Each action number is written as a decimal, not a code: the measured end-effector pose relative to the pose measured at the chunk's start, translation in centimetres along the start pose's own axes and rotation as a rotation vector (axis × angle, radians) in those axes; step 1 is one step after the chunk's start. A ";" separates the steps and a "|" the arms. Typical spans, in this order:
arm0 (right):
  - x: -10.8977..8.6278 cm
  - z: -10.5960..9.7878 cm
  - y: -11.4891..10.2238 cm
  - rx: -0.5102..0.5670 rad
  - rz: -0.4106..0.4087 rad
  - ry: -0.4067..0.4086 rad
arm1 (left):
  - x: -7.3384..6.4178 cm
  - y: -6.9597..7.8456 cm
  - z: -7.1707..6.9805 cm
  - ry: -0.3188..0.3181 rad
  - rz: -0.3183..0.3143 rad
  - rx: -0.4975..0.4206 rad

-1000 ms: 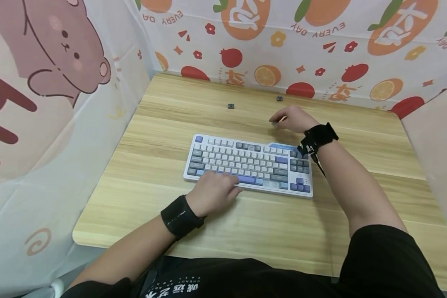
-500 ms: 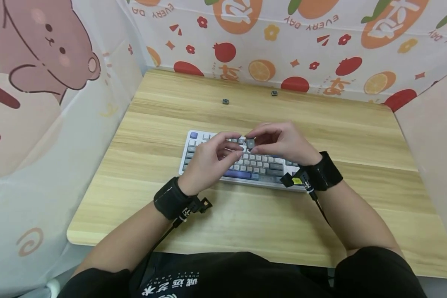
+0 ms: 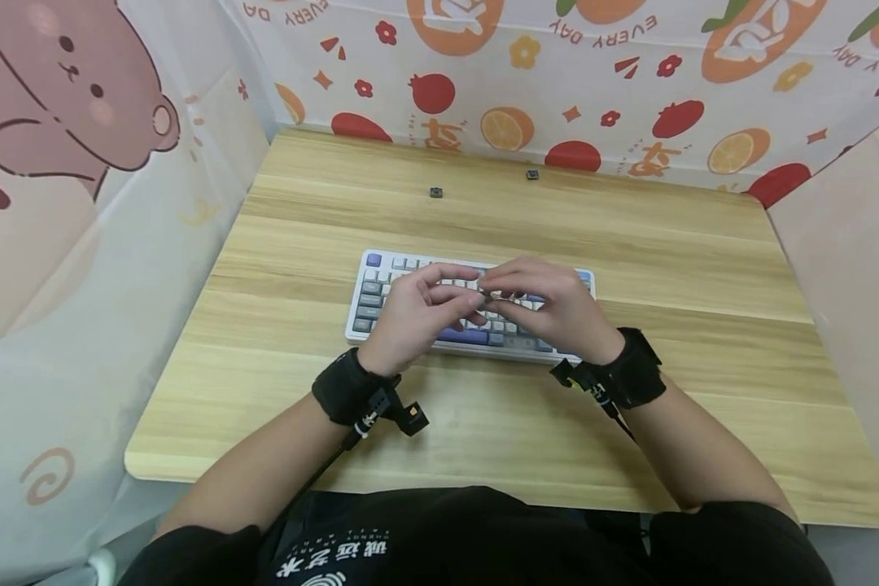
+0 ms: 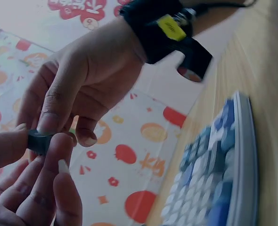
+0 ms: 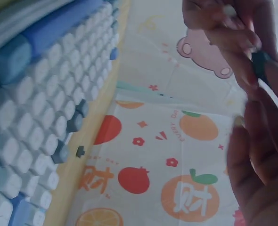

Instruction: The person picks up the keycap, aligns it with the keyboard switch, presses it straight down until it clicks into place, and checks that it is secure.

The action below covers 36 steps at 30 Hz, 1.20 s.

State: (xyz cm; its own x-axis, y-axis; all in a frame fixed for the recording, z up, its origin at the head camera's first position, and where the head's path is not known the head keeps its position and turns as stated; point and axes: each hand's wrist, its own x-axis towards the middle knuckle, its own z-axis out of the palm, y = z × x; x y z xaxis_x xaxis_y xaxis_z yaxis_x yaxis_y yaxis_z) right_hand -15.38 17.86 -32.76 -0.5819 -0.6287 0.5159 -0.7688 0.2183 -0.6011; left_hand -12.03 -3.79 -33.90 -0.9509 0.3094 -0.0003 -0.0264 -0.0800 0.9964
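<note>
A small dark grey keycap [image 4: 39, 142] is between my two hands, held up above the keyboard [image 3: 369, 301]. My left hand [image 3: 413, 313] pinches it between thumb and fingers from the left. From the other side, my right hand [image 3: 557, 305] pinches the same keycap with thumb and fingertips. In the head view the fingers hide most of it; the right wrist view shows a dark edge of the keycap [image 5: 260, 65]. The white-framed keyboard, with white, grey and purple keys, lies beneath both hands, which cover its middle.
Two small dark pieces, resembling key switches, lie at the back of the wooden table [image 3: 300, 391]: the left piece [image 3: 435, 192] and the right piece [image 3: 531, 174]. Behind the table hangs a fruit-print cloth [image 3: 469, 89]. A bear-print cloth [image 3: 154, 301] borders the left side.
My right hand has come from the table behind the keyboard to above it, bringing the keycap. My left hand has lifted off the keyboard's front edge and met it; both hands now pinch the keycap.
</note>
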 end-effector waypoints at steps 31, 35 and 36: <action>-8.5 1.6 5.3 -0.426 0.169 -0.213 | 0.4 -3.0 -0.8 -0.164 -0.060 0.316; -8.7 1.6 5.2 -0.423 0.177 -0.203 | 0.4 -3.3 -0.8 -0.161 -0.045 0.320; -8.7 1.5 5.2 -0.421 0.178 -0.200 | 0.4 -3.3 -0.8 -0.160 -0.039 0.321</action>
State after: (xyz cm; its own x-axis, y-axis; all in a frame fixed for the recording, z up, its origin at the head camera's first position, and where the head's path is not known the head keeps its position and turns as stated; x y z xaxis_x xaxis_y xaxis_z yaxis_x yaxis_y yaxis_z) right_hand -13.91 23.38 -41.34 -0.6833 -0.6761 0.2755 -0.7264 0.5919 -0.3492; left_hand -12.55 -4.19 -37.24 -0.8901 0.4529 -0.0514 0.0602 0.2285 0.9717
